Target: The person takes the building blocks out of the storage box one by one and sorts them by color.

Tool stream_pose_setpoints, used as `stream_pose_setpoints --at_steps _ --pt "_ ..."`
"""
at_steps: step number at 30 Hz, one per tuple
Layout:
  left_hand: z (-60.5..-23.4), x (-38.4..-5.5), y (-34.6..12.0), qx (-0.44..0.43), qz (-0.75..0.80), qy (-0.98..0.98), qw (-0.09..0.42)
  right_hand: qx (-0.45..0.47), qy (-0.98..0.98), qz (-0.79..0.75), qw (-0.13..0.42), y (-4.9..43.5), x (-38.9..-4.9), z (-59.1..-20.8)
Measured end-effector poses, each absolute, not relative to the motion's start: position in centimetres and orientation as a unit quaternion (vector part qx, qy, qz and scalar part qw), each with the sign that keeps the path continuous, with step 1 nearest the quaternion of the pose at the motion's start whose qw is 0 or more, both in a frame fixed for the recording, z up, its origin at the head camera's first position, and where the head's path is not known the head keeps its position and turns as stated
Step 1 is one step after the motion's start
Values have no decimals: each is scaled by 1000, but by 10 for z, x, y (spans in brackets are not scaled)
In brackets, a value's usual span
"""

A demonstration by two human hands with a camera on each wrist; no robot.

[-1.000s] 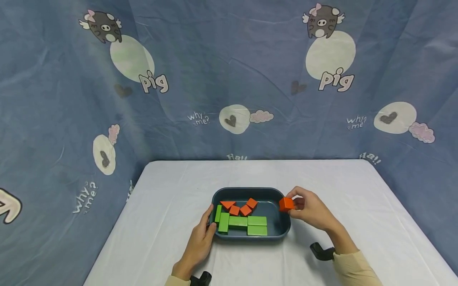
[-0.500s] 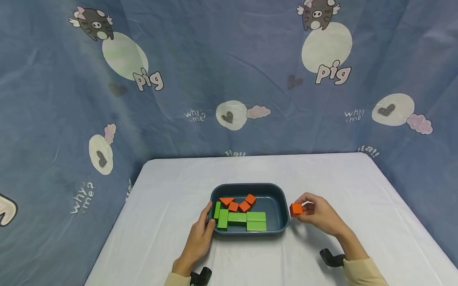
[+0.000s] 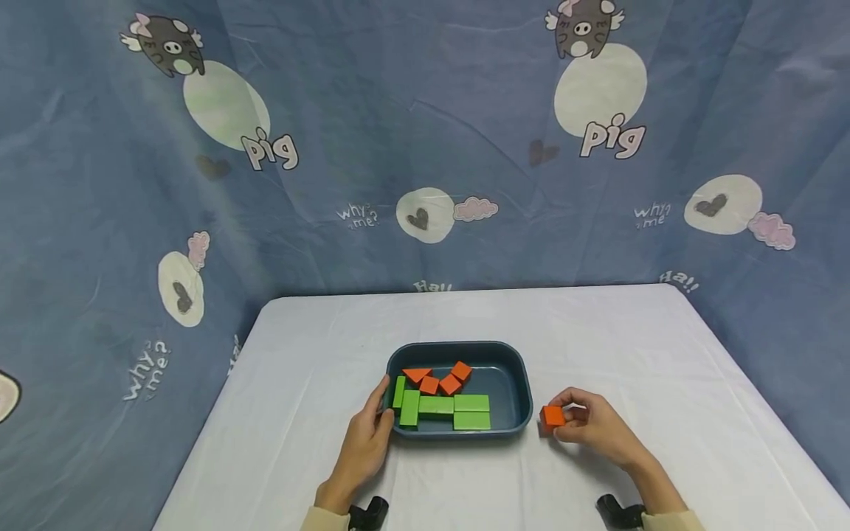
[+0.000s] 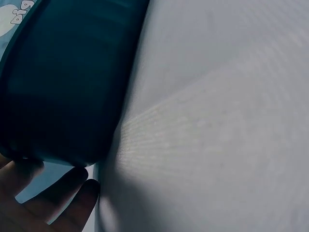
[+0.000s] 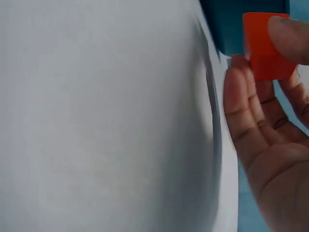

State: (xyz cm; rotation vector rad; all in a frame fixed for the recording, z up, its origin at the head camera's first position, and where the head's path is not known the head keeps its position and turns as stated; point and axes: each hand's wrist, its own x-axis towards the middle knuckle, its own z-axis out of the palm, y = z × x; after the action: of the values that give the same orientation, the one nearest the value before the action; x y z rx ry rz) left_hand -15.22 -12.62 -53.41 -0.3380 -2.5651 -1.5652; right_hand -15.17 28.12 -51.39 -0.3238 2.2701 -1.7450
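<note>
A dark blue-green rectangular tray [image 3: 511, 413] lies on the white table, with several green blocks [image 3: 436, 405] along its front and left parts. Several orange pieces [image 3: 450, 385] sit behind the green ones, one of them triangular. My left hand [image 3: 361, 446] holds the tray's left end, thumb near the front corner; in the left wrist view its fingertips [image 4: 79, 174] meet the tray's end wall. Just off the tray's right end, my right hand [image 3: 598, 428] pinches an orange cube block [image 3: 553, 417] between thumb and fingers, low over the table.
White cloth covers the table [image 3: 319, 354]. Behind it hangs a blue printed curtain [image 3: 372, 147], which also runs down the left and right sides. Black wrist mounts [image 3: 617, 511] sit below the hands.
My right hand has carried the orange cube from over the tray's right rim outward and down toward the table, nearer the front. The left hand stays at the tray; the view has shifted slightly.
</note>
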Motion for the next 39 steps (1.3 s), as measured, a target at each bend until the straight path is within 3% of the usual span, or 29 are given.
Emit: stream_pose_setpoints --at_steps 23,39 --pt "-534 -150 -137 -78 -507 -856 68 -86 843 -522 102 274 -146 -529" --pt "-539 -148 -139 -92 -526 -842 75 -87 827 -543 117 274 -148 -528"
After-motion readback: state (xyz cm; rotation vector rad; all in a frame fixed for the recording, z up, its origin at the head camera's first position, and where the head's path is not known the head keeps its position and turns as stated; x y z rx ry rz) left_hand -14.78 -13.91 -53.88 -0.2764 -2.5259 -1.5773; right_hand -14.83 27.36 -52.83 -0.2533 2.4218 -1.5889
